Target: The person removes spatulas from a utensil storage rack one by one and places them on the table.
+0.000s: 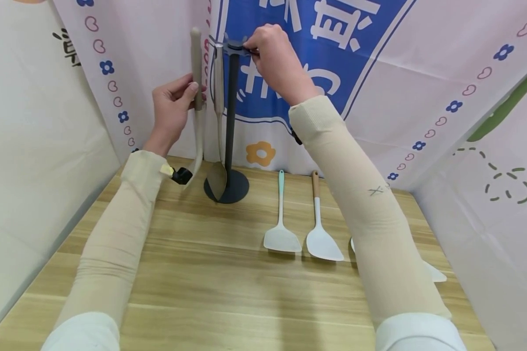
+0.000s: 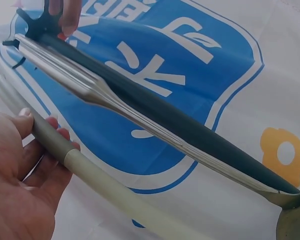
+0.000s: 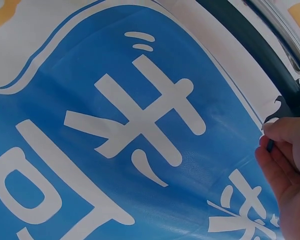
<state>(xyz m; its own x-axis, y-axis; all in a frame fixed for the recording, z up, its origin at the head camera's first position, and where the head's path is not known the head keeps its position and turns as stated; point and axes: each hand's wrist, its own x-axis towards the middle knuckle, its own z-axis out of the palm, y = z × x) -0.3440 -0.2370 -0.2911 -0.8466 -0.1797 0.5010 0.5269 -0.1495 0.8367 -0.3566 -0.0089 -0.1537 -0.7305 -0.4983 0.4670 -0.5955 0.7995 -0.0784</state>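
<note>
My left hand point(image 1: 169, 105) holds a utensil point(image 1: 196, 61) upright by its taupe handle, between thumb and fingers. Its cream shaft curves at the bottom, where the wrist camera hides part of it, so I cannot tell its kind. Just right of it stands a dark utensil rack point(image 1: 232, 112) with a round base and a ring of hooks on top. A metal ladle point(image 1: 218, 85) hangs from one hook, its bowl low over the base. With thumb and fingers, my right hand point(image 3: 290, 160) pinches one of the rack's hooks at the top.
On the wooden table point(image 1: 202, 273) lie a spatula with a mint handle point(image 1: 282, 219) and one with a brown handle point(image 1: 320, 239). Further white utensil parts point(image 1: 435, 273) show from under the right forearm. A printed cloth point(image 1: 391, 97) hangs right behind the rack.
</note>
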